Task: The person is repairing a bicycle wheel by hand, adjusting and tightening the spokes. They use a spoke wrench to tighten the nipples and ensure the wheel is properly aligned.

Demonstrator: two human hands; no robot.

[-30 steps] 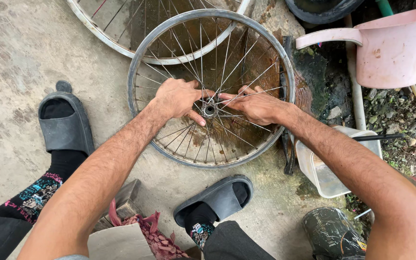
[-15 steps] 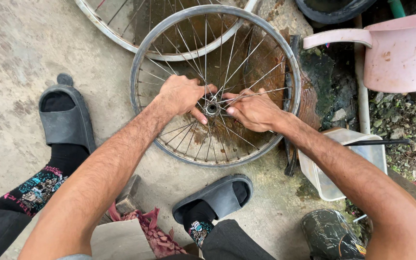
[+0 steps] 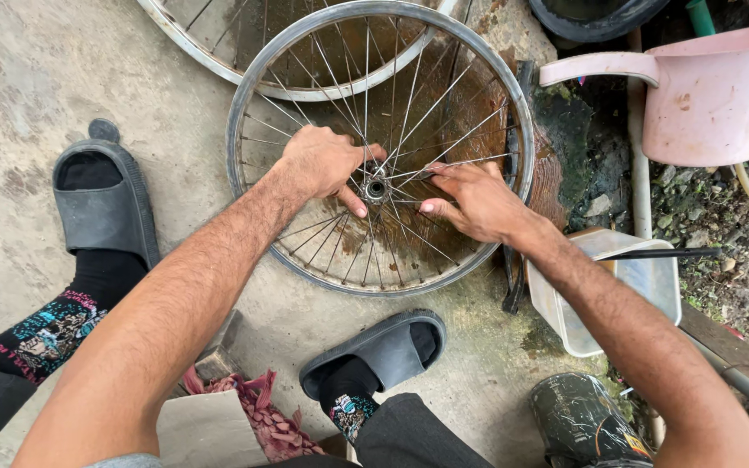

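Spoked bare-metal bicycle wheel (image 3: 292,264), tyreless, lying flat on stained grey concrete floor (image 3: 28,78), straight ahead between the feet. Steel hub (image 3: 375,188) at centre, thin wire spokes (image 3: 444,95) fanning out to the rim.

Left hand (image 3: 322,160) resting on the wheel just left of the hub, fingers curled down over the spokes there in a closed, narrow hold, thumb pointing towards the hub. Right hand (image 3: 474,201) lying just right of the hub, fingertips reaching in among the spokes; cannot tell whether pinching a spoke or only pressing on it.

Judging by the hands, fine work at the hub end of the spokes. Best done by bracing the wheel with the left hand so nothing turns, handling one spoke at a time with the right fingertips, and avoiding any kink in the wire.

Further out: second bare wheel rim (image 3: 218,65) tucked under the far edge. Grey rubber slide sandals on either side, one at the left (image 3: 101,208), one near (image 3: 383,351), over black patterned socks. Clear plastic tub (image 3: 652,286) at the right with a dark rod (image 3: 661,254) laid across it. Pink plastic jug (image 3: 713,104) beyond. Red rag (image 3: 262,416) near the knees.
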